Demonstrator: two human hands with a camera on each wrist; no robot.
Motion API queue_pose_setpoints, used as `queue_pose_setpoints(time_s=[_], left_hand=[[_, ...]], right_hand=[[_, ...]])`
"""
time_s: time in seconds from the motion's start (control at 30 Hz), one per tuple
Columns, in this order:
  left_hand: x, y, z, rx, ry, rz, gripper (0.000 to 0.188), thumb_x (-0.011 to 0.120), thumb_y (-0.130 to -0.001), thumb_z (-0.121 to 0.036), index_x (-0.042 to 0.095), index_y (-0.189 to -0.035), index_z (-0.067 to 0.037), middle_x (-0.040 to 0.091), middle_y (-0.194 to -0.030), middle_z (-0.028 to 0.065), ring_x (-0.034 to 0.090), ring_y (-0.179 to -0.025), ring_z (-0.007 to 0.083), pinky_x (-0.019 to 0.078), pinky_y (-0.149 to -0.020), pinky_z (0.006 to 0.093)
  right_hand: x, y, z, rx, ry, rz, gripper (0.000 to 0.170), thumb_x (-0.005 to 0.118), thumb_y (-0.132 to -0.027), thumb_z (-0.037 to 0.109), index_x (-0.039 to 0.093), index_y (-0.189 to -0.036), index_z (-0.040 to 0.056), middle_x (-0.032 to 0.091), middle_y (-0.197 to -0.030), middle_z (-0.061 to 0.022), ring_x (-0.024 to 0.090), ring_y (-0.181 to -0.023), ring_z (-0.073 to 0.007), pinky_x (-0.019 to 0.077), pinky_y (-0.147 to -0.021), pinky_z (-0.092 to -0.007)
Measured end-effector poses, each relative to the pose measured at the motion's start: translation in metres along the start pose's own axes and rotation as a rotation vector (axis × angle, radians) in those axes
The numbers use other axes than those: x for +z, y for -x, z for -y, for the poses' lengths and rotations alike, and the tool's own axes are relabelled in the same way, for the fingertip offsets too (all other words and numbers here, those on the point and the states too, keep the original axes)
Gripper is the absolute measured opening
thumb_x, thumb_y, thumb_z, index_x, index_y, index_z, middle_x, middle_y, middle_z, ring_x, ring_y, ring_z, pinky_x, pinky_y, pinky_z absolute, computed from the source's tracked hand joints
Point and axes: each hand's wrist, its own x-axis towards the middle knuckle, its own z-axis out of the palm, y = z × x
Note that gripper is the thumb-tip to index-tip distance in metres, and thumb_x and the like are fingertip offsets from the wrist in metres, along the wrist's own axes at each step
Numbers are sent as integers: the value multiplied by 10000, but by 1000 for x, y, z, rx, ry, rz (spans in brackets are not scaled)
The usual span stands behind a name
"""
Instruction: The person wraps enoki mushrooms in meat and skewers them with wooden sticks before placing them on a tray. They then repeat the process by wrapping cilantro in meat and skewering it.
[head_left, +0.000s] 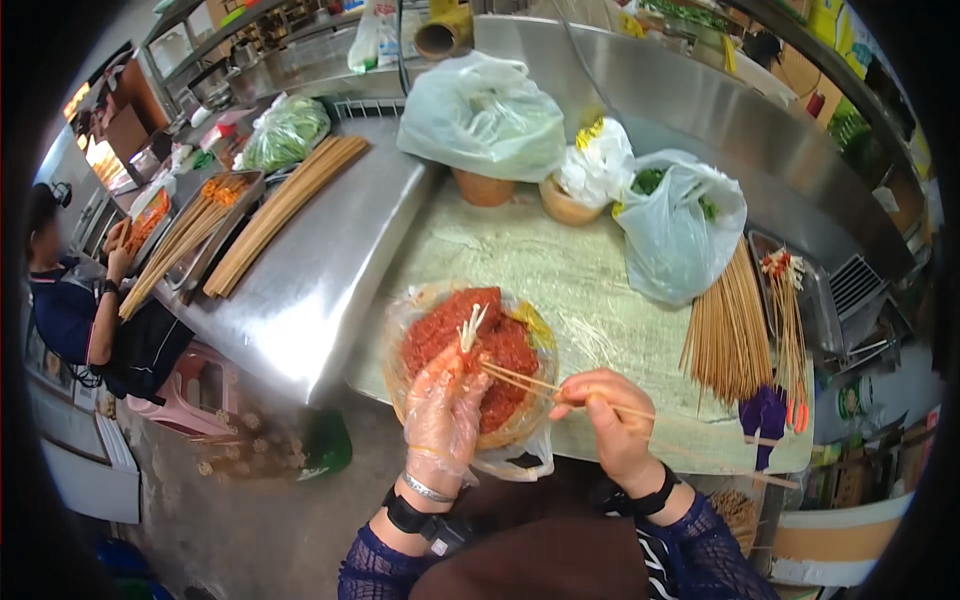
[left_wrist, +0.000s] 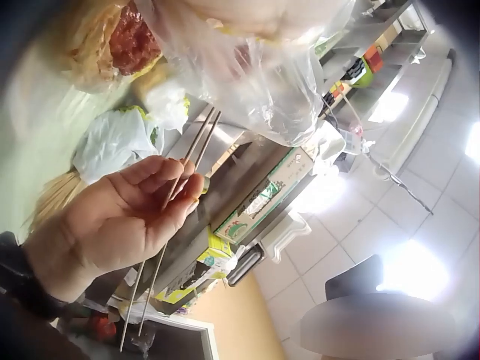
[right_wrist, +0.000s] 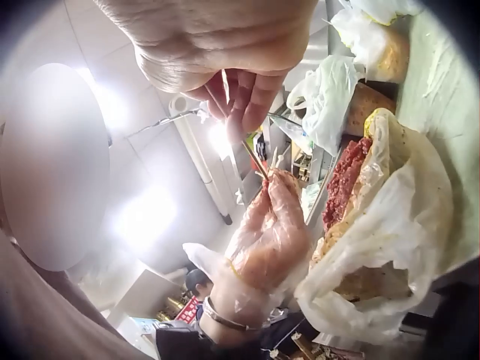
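Observation:
My left hand [head_left: 440,425], in a clear plastic glove, pinches a small bunch of white enoki mushrooms [head_left: 471,326] over a bowl lined with a plastic bag [head_left: 398,375]. Red minced meat [head_left: 435,335] fills that bowl, and reddish bits stick to the gloved fingertips. Bare, my right hand [head_left: 612,425] grips two thin wooden skewers [head_left: 525,380] between thumb and fingers. Their front ends point left and meet the left fingertips at the mushrooms, where the glove partly hides them. In the right wrist view the skewers [right_wrist: 256,159] run down to the gloved fingers.
Loose enoki strands [head_left: 590,340] lie on the green board [head_left: 500,240] right of the bowl. Bundled bare skewers [head_left: 732,340] and filled skewers [head_left: 785,300] are at the right. Plastic bags [head_left: 485,115] stand behind. At left, a steel counter [head_left: 330,230] holds more skewers; another person [head_left: 75,290] works there.

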Motion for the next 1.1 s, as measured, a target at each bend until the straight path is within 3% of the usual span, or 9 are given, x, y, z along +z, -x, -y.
queue_pose_setpoints(time_s=[0.13,0.27,0.37,0.47,0.57,0.77,0.83,1.07,1.1], left_hand=[[-1,-1,1,-1,29,-13,265,483,-943,-41,506,-1196,39,580,-1143,141,610,-1001,238,575,-793,300],[3,-1,-1,32,35,-7,252,475,-946,-38,505,-1184,39,580,-1139,148,610,-998,238,576,-795,296],[3,-4,-4,44,34,-18,252,470,-946,-31,504,-1185,41,579,-1137,151,612,-994,236,574,-798,292],[0,-2,2,49,21,-11,256,470,-946,-32,501,-1188,45,578,-1142,151,614,-996,241,576,-791,289],[3,-2,1,30,14,-3,262,471,-947,-37,500,-1193,49,575,-1148,153,617,-994,246,581,-774,288],[4,-4,6,173,-129,-16,248,518,-927,-34,540,-1162,42,593,-1145,152,641,-951,250,587,-754,300],[1,-6,8,271,-187,15,230,561,-903,-19,571,-1128,32,605,-1142,148,652,-925,241,588,-754,316],[1,-1,19,217,-191,13,204,576,-896,-15,581,-1096,23,624,-1092,128,640,-933,213,574,-783,328],[0,-1,21,217,-208,13,199,574,-897,-15,582,-1093,21,624,-1091,127,638,-935,212,571,-784,327]], right_hand=[[6,-1,-1,-103,42,55,178,490,-942,77,615,-969,-48,614,-979,-176,658,-787,-212,521,-728,-303],[4,1,-2,-111,76,51,168,479,-928,42,613,-975,-47,620,-974,-174,657,-784,-205,518,-728,-297],[6,3,1,-145,103,36,235,455,-963,141,609,-944,-35,607,-954,-177,659,-761,-220,522,-706,-317],[6,0,-1,-146,109,39,227,457,-958,135,610,-941,-32,610,-945,-179,660,-758,-221,520,-708,-321],[5,-1,-1,-162,139,79,155,493,-902,14,625,-953,-48,628,-971,-175,661,-783,-214,522,-719,-297],[14,-9,5,-210,265,107,167,502,-918,93,628,-940,-14,623,-940,-152,641,-771,-216,502,-709,-304],[16,-13,7,-305,355,79,119,565,-844,30,638,-931,-6,626,-932,-129,632,-768,-225,507,-684,-300],[32,-22,-15,-464,546,36,187,649,-734,7,665,-914,54,608,-882,-82,570,-708,-270,462,-607,-322],[34,-23,-22,-443,534,5,158,633,-758,-6,660,-906,43,595,-830,-78,549,-663,-218,438,-573,-308]])
